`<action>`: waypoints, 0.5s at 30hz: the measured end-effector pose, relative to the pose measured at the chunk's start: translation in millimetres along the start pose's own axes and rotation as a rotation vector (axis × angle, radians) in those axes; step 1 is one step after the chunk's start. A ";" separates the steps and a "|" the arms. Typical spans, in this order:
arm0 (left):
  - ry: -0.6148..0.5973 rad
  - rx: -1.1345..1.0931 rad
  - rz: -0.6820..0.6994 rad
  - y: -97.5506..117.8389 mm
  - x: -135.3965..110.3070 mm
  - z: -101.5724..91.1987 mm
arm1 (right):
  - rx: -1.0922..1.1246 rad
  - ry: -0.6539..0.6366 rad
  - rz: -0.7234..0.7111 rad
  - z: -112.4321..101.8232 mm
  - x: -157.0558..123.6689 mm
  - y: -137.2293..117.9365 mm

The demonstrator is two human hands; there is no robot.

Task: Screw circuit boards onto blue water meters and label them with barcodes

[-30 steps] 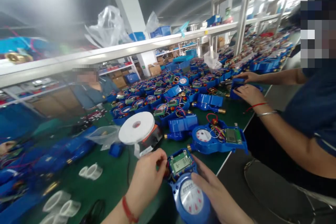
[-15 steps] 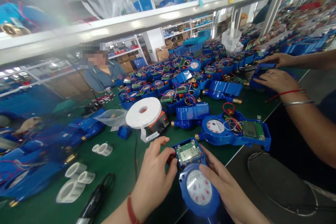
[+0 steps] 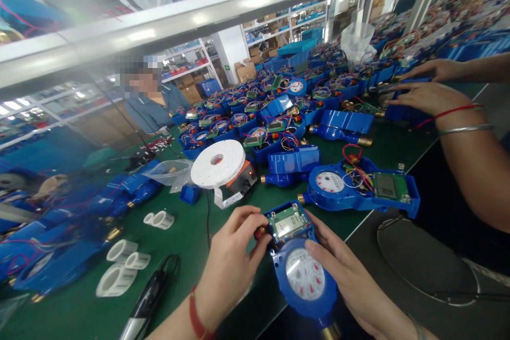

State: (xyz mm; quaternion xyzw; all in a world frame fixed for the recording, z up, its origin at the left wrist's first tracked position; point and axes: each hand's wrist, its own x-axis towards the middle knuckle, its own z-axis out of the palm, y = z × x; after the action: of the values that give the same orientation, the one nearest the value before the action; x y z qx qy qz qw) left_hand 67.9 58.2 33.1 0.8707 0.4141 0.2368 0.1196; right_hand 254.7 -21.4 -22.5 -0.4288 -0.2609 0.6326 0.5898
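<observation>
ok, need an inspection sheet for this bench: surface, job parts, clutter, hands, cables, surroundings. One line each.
Surface: green tabletop, crowded with blue meters toward the far side.
Job's things: blue meter held off the bench, dial up, display showing characters; second meter beyond it, its wiring exposed.
Clutter: large white roll, small rolls, plastic bag, black-and-silver tool.
Hands: right hand grips the meter; left hand is at a small dark-red part beside the display, grip partly hidden.
Cables: thin dark cable near the large roll; red wire looping on the second meter.
Surroundings: shelf overhead; co-worker's hands at right; another person across the bench.
</observation>
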 end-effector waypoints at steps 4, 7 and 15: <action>0.036 0.047 0.173 -4.3 -7.4 1.2 | 0.010 -0.001 0.002 -0.6 0.1 0.3; 0.029 0.086 0.222 -4.0 -6.3 -1.0 | 0.036 0.001 0.021 -0.4 1.3 1.8; -0.006 0.196 0.228 5.5 -3.7 0.9 | 0.105 0.035 0.032 3.3 0.6 2.5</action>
State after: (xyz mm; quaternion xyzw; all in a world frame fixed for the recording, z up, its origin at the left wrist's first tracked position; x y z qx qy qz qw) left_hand 70.0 51.9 33.4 0.9203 0.3333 0.2046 0.0074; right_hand 250.7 -20.7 -23.1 -0.4124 -0.2104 0.6471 0.6057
